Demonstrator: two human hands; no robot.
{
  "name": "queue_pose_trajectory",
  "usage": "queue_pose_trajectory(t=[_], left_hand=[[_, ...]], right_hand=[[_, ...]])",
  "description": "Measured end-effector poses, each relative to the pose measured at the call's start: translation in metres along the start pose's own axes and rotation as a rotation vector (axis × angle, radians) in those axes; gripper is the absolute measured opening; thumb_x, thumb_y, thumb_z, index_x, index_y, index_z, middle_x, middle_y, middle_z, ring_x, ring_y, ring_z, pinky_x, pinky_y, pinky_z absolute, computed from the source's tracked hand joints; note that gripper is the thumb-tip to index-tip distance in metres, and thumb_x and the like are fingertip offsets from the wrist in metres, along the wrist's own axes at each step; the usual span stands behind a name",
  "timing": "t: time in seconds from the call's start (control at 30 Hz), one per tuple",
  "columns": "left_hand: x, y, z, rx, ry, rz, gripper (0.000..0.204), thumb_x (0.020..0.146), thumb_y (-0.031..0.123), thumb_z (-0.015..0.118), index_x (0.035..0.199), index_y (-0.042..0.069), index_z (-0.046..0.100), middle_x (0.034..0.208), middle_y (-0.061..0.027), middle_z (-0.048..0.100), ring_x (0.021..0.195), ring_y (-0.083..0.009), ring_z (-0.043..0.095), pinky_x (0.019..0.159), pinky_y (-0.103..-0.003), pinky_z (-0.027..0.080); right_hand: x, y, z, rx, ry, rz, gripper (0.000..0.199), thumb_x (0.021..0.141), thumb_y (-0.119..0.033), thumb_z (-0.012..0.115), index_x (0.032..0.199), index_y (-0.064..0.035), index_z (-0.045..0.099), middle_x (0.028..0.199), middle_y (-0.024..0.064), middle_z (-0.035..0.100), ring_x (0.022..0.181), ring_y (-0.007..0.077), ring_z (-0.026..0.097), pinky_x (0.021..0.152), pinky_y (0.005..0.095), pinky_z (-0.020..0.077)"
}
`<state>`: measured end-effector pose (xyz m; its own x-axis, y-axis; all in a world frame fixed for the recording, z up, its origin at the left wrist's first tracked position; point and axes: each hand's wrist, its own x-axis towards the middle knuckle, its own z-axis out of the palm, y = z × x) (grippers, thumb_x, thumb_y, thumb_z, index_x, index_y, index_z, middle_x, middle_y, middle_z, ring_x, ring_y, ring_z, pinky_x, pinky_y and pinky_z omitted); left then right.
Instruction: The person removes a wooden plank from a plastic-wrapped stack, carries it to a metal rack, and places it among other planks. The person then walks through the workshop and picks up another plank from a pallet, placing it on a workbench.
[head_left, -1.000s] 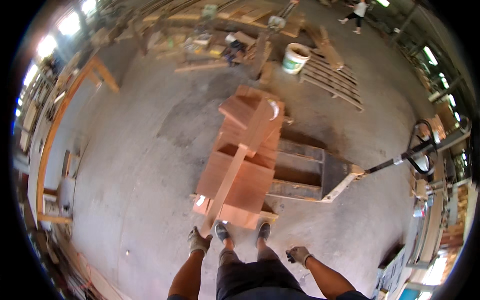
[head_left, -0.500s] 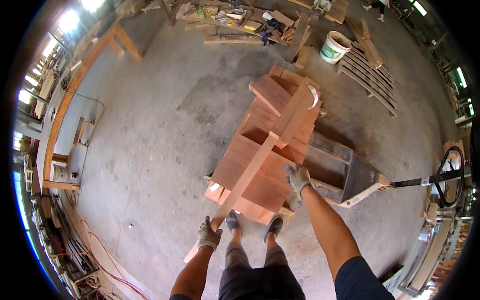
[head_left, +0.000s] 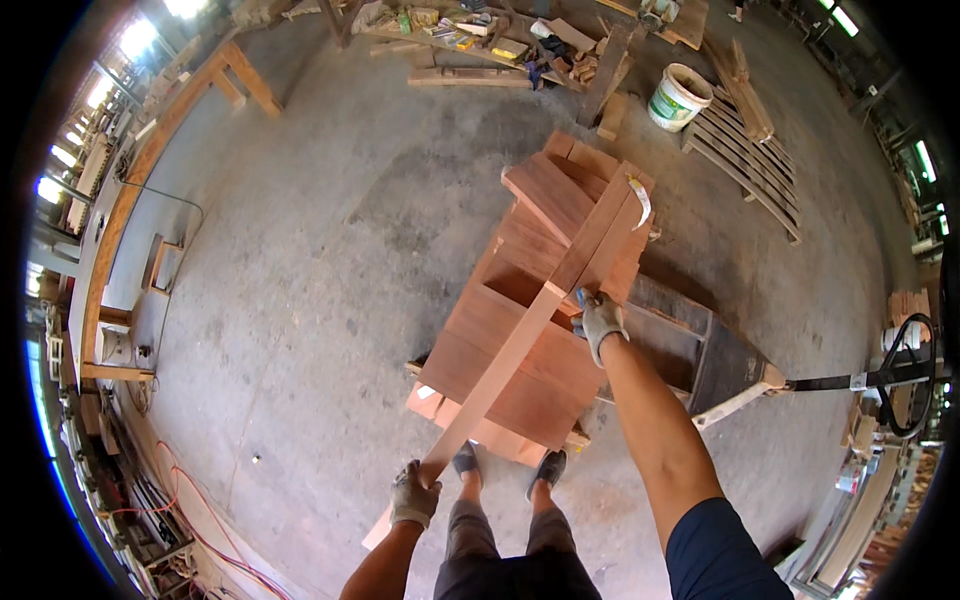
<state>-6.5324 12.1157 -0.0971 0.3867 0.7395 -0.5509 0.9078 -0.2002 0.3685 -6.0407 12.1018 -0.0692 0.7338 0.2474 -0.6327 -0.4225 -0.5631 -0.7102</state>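
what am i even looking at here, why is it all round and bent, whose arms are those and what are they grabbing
This is one view from a wide fisheye camera worn on a person's head, looking down, so straight edges curve near the rim. The two gloved arms coming in from below are that person's own. The left hand grips the near end of a long wooden board; the right hand holds it further along. The board lies slanted across a stack of reddish planks on a pallet jack. Around it: concrete floor, a white bucket, an empty pallet.
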Motion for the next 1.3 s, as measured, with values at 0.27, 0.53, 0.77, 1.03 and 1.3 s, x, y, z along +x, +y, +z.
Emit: queue_pose_trajectory(t=[0.27, 0.53, 0.77, 1.03, 1.3], left_hand=[[0.001, -0.011, 0.009, -0.034, 0.005, 0.016, 0.072, 0.073, 0.027, 0.082, 0.132, 0.0, 0.052, 0.123, -0.0248, 0.064, 0.113, -0.044, 0.059, 0.098, -0.049, 0.049], [0.002, -0.004, 0.002, -0.033, -0.016, -0.006, 0.069, 0.073, 0.029, 0.081, 0.13, 0.002, 0.054, 0.119, -0.0226, 0.066, 0.111, -0.0422, 0.062, 0.096, -0.048, 0.05], [0.001, 0.0, -0.003, 0.007, -0.003, 0.026, 0.065, 0.074, 0.029, 0.08, 0.129, 0.002, 0.056, 0.116, -0.0222, 0.067, 0.11, -0.0419, 0.062, 0.096, -0.048, 0.05], [-0.005, -0.006, 0.004, -0.058, 0.022, -0.003, 0.063, 0.074, 0.026, 0.08, 0.126, 0.001, 0.057, 0.116, -0.0236, 0.066, 0.108, -0.0424, 0.062, 0.094, -0.049, 0.051], [-0.006, -0.004, -0.006, -0.048, 0.052, 0.082, 0.056, 0.076, 0.025, 0.077, 0.123, 0.005, 0.055, 0.111, -0.024, 0.067, 0.105, -0.0466, 0.061, 0.089, -0.052, 0.051]], right_hand=[[0.025, 0.028, 0.009, 0.225, -0.041, 0.071, 0.029, 0.102, -0.026, 0.058, 0.123, -0.0064, 0.056, 0.108, 0.0072, 0.065, 0.076, 0.0222, 0.069, 0.066, 0.0346, 0.0607], [0.023, 0.018, 0.017, 0.118, 0.043, 0.036, 0.054, 0.098, -0.031, 0.065, 0.142, -0.0064, 0.046, 0.11, 0.0083, 0.068, 0.073, 0.0174, 0.068, 0.062, 0.0307, 0.0583], [0.014, -0.013, 0.001, -0.252, 0.069, -0.041, 0.073, 0.089, -0.045, 0.071, 0.142, -0.0008, 0.047, 0.122, 0.0171, 0.067, 0.1, 0.0306, 0.067, 0.084, 0.0404, 0.0552], [0.013, -0.028, -0.002, -0.228, -0.028, -0.025, 0.076, 0.084, -0.05, 0.074, 0.137, 0.0001, 0.051, 0.138, 0.0186, 0.059, 0.122, 0.0358, 0.06, 0.101, 0.0429, 0.0485], [0.033, -0.04, -0.008, -0.369, 0.173, 0.084, 0.065, 0.077, -0.039, 0.073, 0.126, 0.002, 0.063, 0.129, 0.0237, 0.065, 0.118, 0.0358, 0.064, 0.096, 0.0431, 0.0532]])
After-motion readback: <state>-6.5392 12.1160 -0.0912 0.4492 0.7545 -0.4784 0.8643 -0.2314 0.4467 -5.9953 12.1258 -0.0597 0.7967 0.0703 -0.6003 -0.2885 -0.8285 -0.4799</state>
